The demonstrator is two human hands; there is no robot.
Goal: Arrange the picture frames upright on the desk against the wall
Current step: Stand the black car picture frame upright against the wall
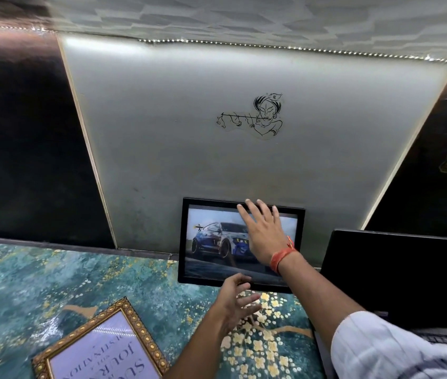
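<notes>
A black picture frame (pixel 208 242) with a photo of a blue and white car stands upright on the desk, leaning against the grey wall panel (pixel 189 132). My right hand (pixel 264 233) hovers in front of its upper right part, fingers spread, holding nothing. My left hand (pixel 234 302) is open just below the frame's bottom edge, fingers apart. Whether either hand touches the frame I cannot tell. A second frame (pixel 99 346), gold and ornate with printed text, lies flat on the desk at the lower left.
The desk (pixel 39 283) has a teal and gold patterned top with yellow blossoms. An open black laptop (pixel 397 274) stands right of the car frame. Dark panels flank the grey wall. A line-drawing sticker (pixel 257 116) is on the wall above.
</notes>
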